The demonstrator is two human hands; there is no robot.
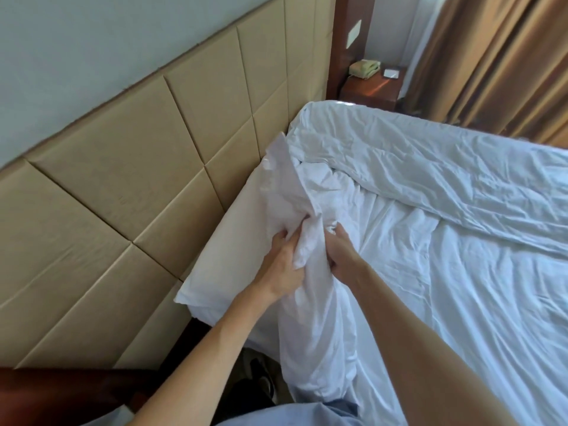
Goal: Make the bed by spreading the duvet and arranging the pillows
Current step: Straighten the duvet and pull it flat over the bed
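Note:
The white duvet (430, 167) lies rumpled across the bed, folded back in a thick roll from the head end toward the right. Its near edge is bunched into a twisted ridge (310, 241) at the head of the bed. My left hand (284, 265) grips this bunched fabric from the left and my right hand (341, 250) grips it from the right, both fists closed on it. A white pillow (227, 250) lies flat against the headboard, just left of my hands. The white sheet (461, 302) is exposed below the fold.
A beige padded headboard (129, 186) runs along the left. A wooden bedside table (372, 90) with a telephone (367, 69) stands past the far corner. Brown curtains (498, 63) hang at the upper right. Dark wooden furniture (61, 395) sits at the lower left.

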